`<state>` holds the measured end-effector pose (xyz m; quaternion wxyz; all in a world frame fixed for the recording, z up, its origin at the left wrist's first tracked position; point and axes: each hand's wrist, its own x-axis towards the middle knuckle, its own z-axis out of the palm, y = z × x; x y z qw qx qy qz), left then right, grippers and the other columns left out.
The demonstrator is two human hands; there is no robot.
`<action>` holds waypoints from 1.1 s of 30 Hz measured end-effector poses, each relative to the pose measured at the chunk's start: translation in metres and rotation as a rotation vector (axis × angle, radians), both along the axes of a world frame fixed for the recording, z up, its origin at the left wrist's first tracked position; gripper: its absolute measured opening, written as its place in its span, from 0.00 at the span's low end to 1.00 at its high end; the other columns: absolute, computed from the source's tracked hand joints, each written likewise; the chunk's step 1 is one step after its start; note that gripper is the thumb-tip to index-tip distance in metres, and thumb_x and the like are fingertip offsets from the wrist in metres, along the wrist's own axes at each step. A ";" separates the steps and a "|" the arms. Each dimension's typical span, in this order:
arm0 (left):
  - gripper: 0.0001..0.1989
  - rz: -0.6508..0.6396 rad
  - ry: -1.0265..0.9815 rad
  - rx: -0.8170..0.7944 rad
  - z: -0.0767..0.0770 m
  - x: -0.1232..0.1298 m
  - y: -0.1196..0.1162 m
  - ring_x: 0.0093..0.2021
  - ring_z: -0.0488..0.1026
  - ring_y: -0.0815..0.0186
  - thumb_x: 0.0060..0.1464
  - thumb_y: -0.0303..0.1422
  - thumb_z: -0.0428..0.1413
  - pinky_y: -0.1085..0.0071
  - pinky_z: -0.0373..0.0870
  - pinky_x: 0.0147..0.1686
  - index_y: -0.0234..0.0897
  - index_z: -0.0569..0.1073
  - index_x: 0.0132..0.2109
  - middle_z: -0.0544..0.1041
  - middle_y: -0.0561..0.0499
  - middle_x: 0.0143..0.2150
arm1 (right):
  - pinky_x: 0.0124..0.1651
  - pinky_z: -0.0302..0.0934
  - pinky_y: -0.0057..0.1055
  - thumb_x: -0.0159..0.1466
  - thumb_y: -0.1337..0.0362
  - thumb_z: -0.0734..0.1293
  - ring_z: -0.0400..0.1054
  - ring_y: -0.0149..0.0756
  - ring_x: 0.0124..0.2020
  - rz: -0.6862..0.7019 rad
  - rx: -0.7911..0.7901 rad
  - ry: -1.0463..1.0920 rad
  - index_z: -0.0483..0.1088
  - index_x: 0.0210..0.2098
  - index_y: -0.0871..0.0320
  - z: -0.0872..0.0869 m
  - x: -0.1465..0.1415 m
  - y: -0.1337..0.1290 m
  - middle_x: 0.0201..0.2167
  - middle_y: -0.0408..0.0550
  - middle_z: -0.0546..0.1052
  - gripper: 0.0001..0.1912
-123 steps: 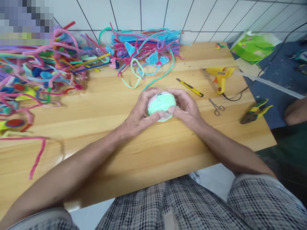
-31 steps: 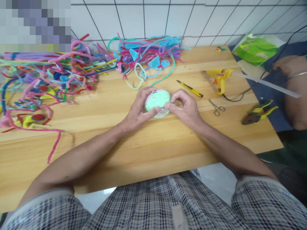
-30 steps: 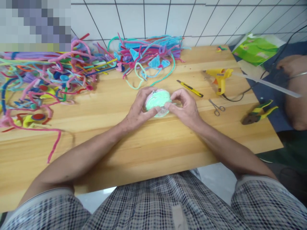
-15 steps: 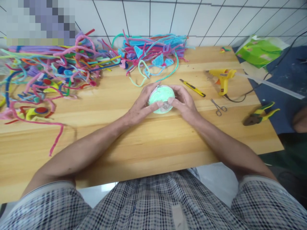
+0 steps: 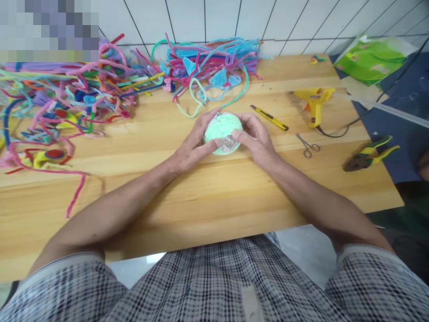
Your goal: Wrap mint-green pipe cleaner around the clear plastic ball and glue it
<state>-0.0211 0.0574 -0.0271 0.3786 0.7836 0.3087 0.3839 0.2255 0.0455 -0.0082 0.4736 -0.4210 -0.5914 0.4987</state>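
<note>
A round mint-green ball point(image 5: 224, 126), with a greyish, clear-looking patch low on its front, is held between both hands over the wooden table point(image 5: 208, 201). My left hand point(image 5: 194, 142) wraps its left side, thumb resting near the patch. On the right side, my right hand point(image 5: 255, 136) curls round the ball, its thumb pressed on the front beside the patch. Behind the ball lies a looped pale green pipe cleaner point(image 5: 191, 115). The underside of the ball is hidden.
Colourful pipe cleaners point(image 5: 90, 89) heap at the back left, with a bundle point(image 5: 217, 53) at the back centre. Rightward lie a yellow cutter point(image 5: 271, 118), glue gun point(image 5: 314, 103), scissors point(image 5: 308, 146), pliers point(image 5: 370, 155) and a green bag point(image 5: 372, 60).
The camera view has shifted slightly. The ball is turned a little, so its green face and the greyish patch show more; both hands keep their hold.
</note>
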 end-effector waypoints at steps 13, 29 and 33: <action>0.51 -0.020 -0.002 0.039 -0.005 -0.001 0.005 0.83 0.61 0.36 0.64 0.66 0.63 0.36 0.60 0.83 0.52 0.55 0.83 0.62 0.40 0.84 | 0.72 0.73 0.57 0.59 0.35 0.80 0.79 0.54 0.64 -0.013 -0.032 -0.034 0.77 0.54 0.43 0.008 -0.005 -0.001 0.60 0.45 0.86 0.31; 0.47 -0.011 0.036 0.091 0.002 -0.001 0.003 0.83 0.62 0.38 0.67 0.63 0.62 0.36 0.60 0.83 0.51 0.58 0.82 0.64 0.40 0.83 | 0.69 0.74 0.61 0.59 0.35 0.80 0.80 0.56 0.60 -0.010 -0.020 -0.034 0.78 0.54 0.45 0.007 0.000 0.003 0.56 0.49 0.85 0.32; 0.47 0.005 0.010 0.050 0.002 0.002 0.002 0.83 0.62 0.38 0.65 0.63 0.64 0.38 0.60 0.84 0.50 0.60 0.81 0.64 0.40 0.83 | 0.70 0.73 0.62 0.61 0.34 0.79 0.78 0.58 0.63 -0.009 -0.041 -0.072 0.77 0.55 0.42 0.007 0.003 0.003 0.58 0.48 0.85 0.30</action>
